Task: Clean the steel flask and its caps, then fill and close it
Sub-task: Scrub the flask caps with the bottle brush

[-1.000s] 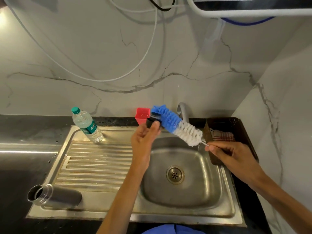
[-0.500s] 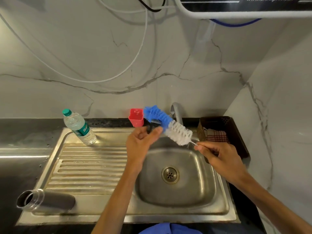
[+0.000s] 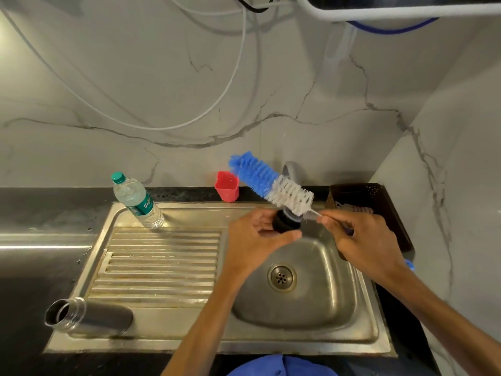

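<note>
Left hand (image 3: 253, 241) pinching a round black cap (image 3: 286, 222) between thumb and fingers, over the steel sink (image 3: 325, 308). Right hand (image 3: 363, 240) closed around the thin wire stem of a bottle brush (image 3: 271, 183), bristle head angling up and away to the left, blue and fuzzy at the tip, white nearer the stem, white bristles touching the cap's rim. Well to the left of the left hand and nearer the body, smooth cylindrical flask (image 3: 89, 316) lying on its side at the edge of the ribbed drainboard (image 3: 162, 261), threaded mouth open. Beyond the left hand, clear plastic bottle (image 3: 137, 200) with a green cap; small red cup (image 3: 227, 186) behind the brush. Dark perforated basket (image 3: 379, 196) just beyond the right hand.
</note>
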Available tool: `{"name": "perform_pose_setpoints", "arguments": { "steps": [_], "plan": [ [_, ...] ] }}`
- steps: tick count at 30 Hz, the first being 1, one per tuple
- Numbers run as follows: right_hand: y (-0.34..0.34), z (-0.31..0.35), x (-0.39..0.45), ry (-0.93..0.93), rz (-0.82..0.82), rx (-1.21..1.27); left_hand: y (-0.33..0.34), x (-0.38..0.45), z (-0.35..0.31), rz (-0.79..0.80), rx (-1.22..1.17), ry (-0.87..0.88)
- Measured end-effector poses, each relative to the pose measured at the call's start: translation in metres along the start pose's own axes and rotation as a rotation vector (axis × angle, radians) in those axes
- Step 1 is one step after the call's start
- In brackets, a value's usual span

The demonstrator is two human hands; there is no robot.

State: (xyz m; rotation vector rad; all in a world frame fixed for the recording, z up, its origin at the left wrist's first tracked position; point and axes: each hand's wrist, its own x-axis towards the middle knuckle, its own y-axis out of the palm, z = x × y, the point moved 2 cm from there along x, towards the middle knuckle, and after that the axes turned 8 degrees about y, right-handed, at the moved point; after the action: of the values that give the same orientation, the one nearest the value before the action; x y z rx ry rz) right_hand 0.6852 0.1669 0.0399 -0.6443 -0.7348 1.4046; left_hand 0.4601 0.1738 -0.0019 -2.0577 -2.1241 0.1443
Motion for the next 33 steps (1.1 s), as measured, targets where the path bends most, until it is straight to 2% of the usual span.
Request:
{"name": "perform_pose_setpoints", "arguments": {
  "steps": [4, 5, 8, 9, 13, 17, 19, 21, 23, 25, 27, 31, 33],
  "plan": [
    [-0.009, 0.005, -0.01, -0.057, -0.054, -0.037, -0.034, 0.024, 0.004, -0.209, 0.129, -0.087],
    [-0.009, 0.006, -0.013, -0.066, -0.059, -0.046, -0.037, 0.024, 0.002, -0.192, 0.152, -0.069],
    [-0.002, 0.005, -0.01, -0.051, -0.078, -0.095, -0.016, 0.008, -0.016, 0.03, 0.165, 0.025],
    [0.001, 0.006, -0.009, -0.059, -0.083, -0.119, -0.01, 0.005, -0.017, 0.047, 0.17, 0.034],
    [-0.001, 0.009, -0.018, -0.119, -0.15, -0.156, -0.029, 0.02, -0.01, -0.183, 0.144, -0.054],
    [0.001, 0.013, -0.016, -0.189, -0.241, -0.192, -0.016, 0.014, -0.012, -0.065, 0.133, -0.017],
    [0.003, 0.015, -0.014, -0.196, -0.252, -0.196, -0.018, 0.014, -0.009, -0.063, 0.117, -0.032],
    [0.004, 0.014, -0.017, -0.175, -0.246, -0.169, -0.03, 0.017, -0.007, -0.108, -0.008, -0.092],
    [0.007, 0.011, -0.021, -0.114, -0.192, -0.091, -0.04, 0.017, -0.002, -0.222, -0.299, -0.207],
    [0.013, 0.009, -0.018, -0.01, -0.048, 0.132, -0.032, 0.013, -0.001, -0.288, -0.636, -0.317],
    [0.022, 0.014, -0.011, 0.08, 0.047, 0.301, -0.014, 0.006, -0.001, -0.252, -0.791, -0.338],
    [0.03, 0.018, -0.006, 0.128, 0.037, 0.345, 0.006, -0.005, -0.002, -0.116, -0.595, -0.244],
    [0.031, 0.012, -0.014, 0.119, 0.019, 0.32, -0.009, 0.005, 0.002, -0.189, -0.541, -0.226]
  ]
}}
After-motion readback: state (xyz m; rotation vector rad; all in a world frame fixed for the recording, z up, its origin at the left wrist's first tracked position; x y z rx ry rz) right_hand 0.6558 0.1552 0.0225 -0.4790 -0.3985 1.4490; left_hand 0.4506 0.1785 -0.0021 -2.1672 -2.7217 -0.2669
